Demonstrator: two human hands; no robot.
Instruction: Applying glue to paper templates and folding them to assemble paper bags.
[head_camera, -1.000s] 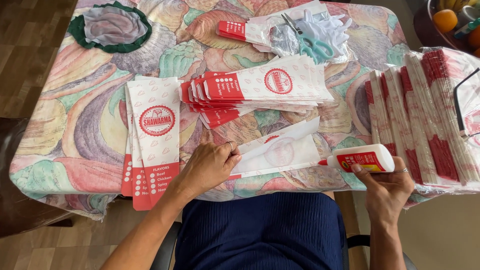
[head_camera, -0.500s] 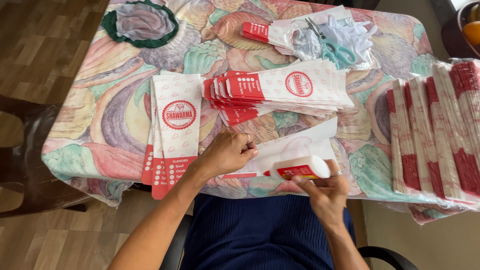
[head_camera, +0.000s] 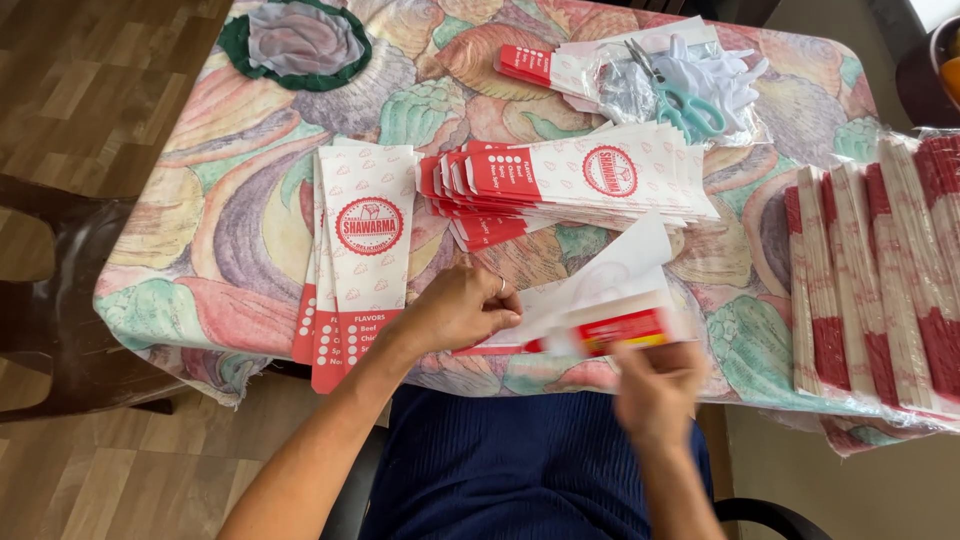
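You have 2 hands in view: your left hand (head_camera: 455, 310) and your right hand (head_camera: 655, 390). Between them sits 1 open paper sleeve (head_camera: 600, 285) and 1 glue bottle (head_camera: 610, 330), blurred. On the surface (head_camera: 200, 230) you have 2 loose stacks of printed sleeves: 1 upright stack (head_camera: 365, 235) by your left hand and 1 fanned stack (head_camera: 580, 180) lying sideways; the sheets in each are too many to count. At your right lie about 4 wrapped bundles (head_camera: 880, 270) of sleeves. At the far edge you have 1 pair of scissors (head_camera: 680, 95), 1 clear plastic bag (head_camera: 640, 75) and 1 round green-edged mat (head_camera: 295, 45).
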